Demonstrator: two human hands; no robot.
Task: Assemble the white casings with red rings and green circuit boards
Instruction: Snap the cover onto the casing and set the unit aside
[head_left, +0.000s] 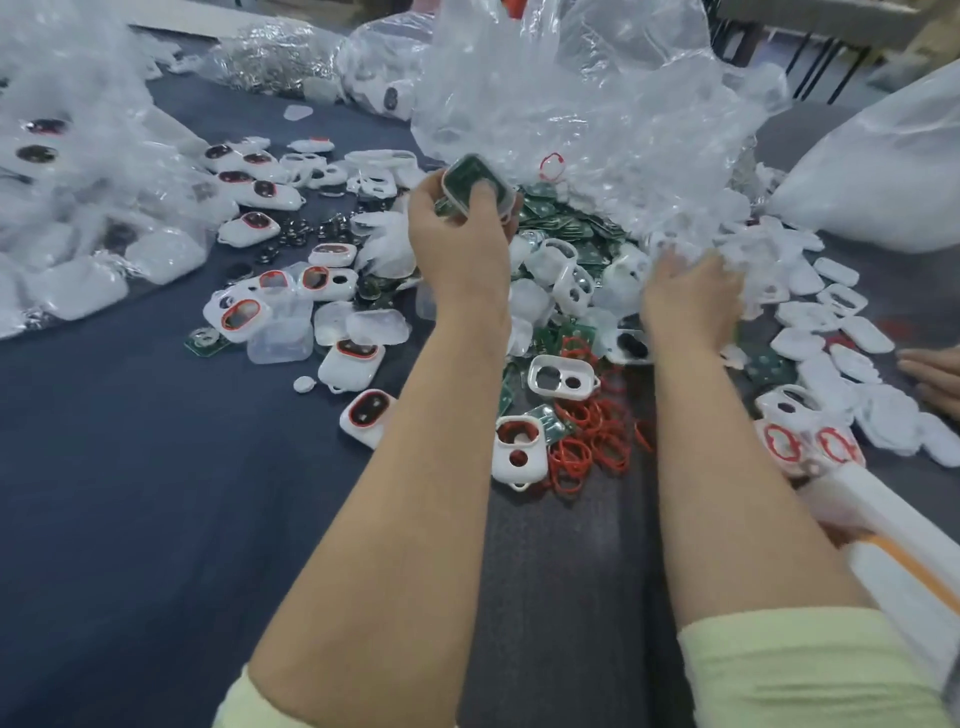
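Closest to the body, on the dark surface (156, 493), lies a loose heap of red rings (582, 441). Touching its left edge is a spare casing (519, 452) with red showing round its larger opening. Both forearms reach out past this heap.

The left hand (460, 244) is raised above the parts. It pinches a white casing (506, 200) between thumb and curled fingers. A green circuit board (467, 174) lies inside the casing's rim, with the thumb on its near end. The right hand (685, 296) is down in a drift of white plastic pieces (779, 270). Its fingers are blurred and half buried, so I cannot tell whether they hold anything.

Behind the hands, a pile of circuit boards (566, 221) spills from under a crumpled clear bag (597, 104). Off to the left lies a scatter of ringed casings (332, 254).

The step in hand looks like seating the board in the casing. To do it well, the board should sit flat and square inside the rim before any pressure goes on. The thumb should then press evenly, not at one end alone, or the board may tip up or jam. Supporting the back of the casing with the other fingers would keep the shell from flexing. If the right hand is fetching the mating piece, it should take one piece only.
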